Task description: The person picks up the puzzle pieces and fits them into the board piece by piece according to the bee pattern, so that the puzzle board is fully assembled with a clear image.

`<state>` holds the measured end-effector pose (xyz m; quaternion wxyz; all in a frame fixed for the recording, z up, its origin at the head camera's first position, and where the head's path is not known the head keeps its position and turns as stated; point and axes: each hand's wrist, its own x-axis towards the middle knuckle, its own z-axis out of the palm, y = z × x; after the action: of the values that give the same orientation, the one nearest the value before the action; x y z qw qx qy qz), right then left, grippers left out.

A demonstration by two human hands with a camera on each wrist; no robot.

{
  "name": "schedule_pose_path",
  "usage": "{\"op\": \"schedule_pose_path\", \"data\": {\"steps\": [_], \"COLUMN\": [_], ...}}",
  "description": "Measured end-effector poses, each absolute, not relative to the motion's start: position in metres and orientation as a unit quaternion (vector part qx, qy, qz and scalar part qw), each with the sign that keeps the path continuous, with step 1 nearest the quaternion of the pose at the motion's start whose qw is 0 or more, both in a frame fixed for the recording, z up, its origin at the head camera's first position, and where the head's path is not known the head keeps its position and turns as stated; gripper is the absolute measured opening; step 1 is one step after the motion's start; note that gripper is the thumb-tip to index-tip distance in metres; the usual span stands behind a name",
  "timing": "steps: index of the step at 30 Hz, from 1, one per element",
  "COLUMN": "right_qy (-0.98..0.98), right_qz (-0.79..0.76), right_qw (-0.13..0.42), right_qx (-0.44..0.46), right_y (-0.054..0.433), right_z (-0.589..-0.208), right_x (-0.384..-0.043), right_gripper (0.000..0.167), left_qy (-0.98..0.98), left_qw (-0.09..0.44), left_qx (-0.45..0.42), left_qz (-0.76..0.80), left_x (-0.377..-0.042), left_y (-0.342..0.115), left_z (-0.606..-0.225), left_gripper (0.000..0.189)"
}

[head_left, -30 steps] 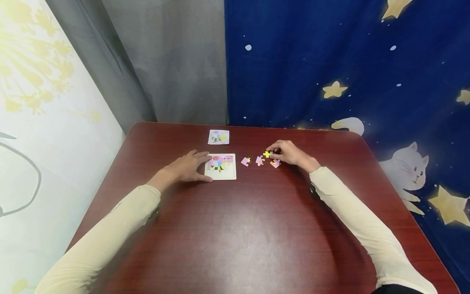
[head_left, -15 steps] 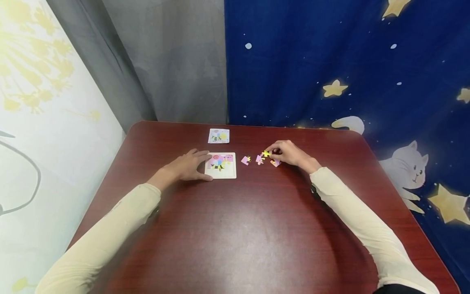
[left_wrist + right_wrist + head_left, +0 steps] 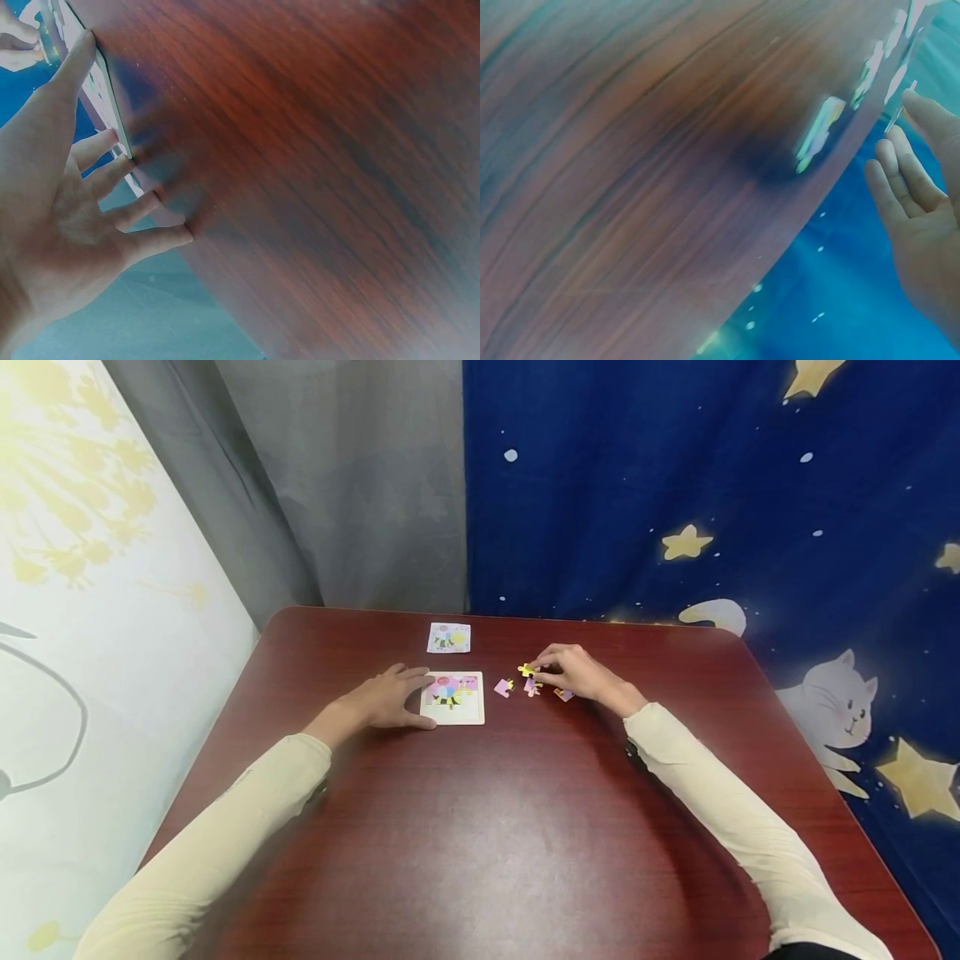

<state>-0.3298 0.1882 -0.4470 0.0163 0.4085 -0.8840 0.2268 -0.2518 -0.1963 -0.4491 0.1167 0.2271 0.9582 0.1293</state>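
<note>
My right hand (image 3: 581, 673) pinches a yellow jigsaw piece (image 3: 527, 670) between thumb and fingertips, raised off the table in the right wrist view. My left hand (image 3: 386, 699) lies spread at the left side of a white puzzle board (image 3: 468, 715), thumb and fingers touching its edge; the left wrist view shows the same straight fingers (image 3: 139, 244). The board's upper part carries joined pieces with a pink, blue and yellow bee-like picture. Three loose pieces lie right of it: a pink one (image 3: 503, 687), another pink one (image 3: 532, 687) close under the right fingertips, and a third (image 3: 564, 694) below the right hand.
A small picture card (image 3: 448, 637) with a similar bee drawing lies behind the board. The dark red wooden table (image 3: 457, 827) ends at a back edge before a grey curtain (image 3: 360, 485) and a blue starry one (image 3: 585, 485).
My right hand has lifted the yellow piece and moved left with it, over toward the middle loose piece. My left hand stays at the board.
</note>
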Motion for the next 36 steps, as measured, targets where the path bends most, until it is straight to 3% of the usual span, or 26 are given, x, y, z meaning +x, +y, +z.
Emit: {"op": "schedule_pose_path", "data": {"steps": [26,36], "right_qy": [-0.867,-0.857], "right_qz": [0.222,0.206], "right_qw": [-0.032,-0.019], "right_qx": [0.445,0.472], "right_y": [0.118,0.099], "right_z": [-0.448,-0.452], "right_x": [-0.311,-0.306], "right_gripper": [0.021,0.018], "left_qy": [0.96,0.961], "left_qw": [0.117,0.119], "left_qx": [0.222,0.219], "left_qz": [0.124,0.118], "left_x": [-0.25,-0.25], "left_y": [-0.197,-0.196], "left_z": [-0.449,-0.448], "left_gripper": [0.097,0.097]}}
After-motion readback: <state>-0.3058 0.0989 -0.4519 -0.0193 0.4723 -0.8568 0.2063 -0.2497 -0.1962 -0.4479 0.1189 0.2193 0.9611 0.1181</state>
